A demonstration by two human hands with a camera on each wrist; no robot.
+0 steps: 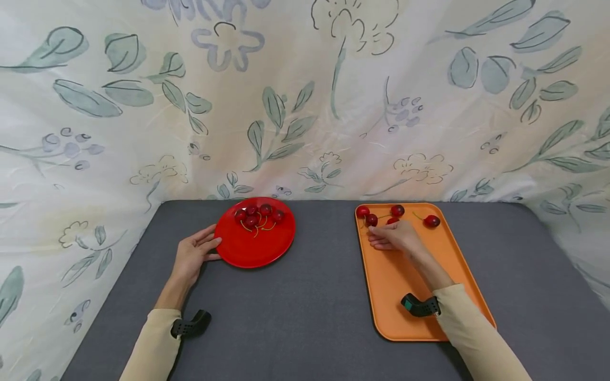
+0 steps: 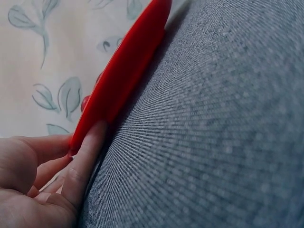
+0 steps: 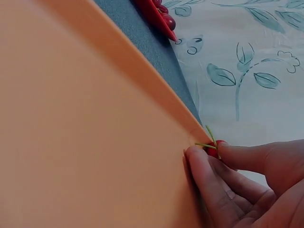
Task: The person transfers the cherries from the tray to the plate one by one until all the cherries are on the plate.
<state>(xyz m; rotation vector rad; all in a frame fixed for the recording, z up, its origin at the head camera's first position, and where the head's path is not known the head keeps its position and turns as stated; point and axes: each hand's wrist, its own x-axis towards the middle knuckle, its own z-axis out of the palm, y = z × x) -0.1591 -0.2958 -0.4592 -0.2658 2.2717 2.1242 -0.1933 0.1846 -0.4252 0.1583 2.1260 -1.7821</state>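
A round red plate (image 1: 252, 251) sits at the back left with several dark red cherries (image 1: 251, 221) gathered toward its far side. My left hand (image 1: 193, 256) pinches the plate's left rim; in the left wrist view one finger lies under the rim (image 2: 118, 78) and another digit against its edge. At the far end of an orange tray (image 1: 391, 301), my right hand (image 1: 393, 236) pinches a cherry (image 3: 212, 151) between thumb and fingers, green stems showing beside them. Several other cherries lie around those fingertips, and one cherry (image 1: 431, 221) with a stem lies apart to their right.
A dark grey cloth (image 1: 295, 317) covers the table, with a strip of it between plate and tray. Behind the table's back edge hangs a pale curtain (image 1: 295, 63) printed with leaves and flowers. The tray has a raised rim (image 1: 369, 286).
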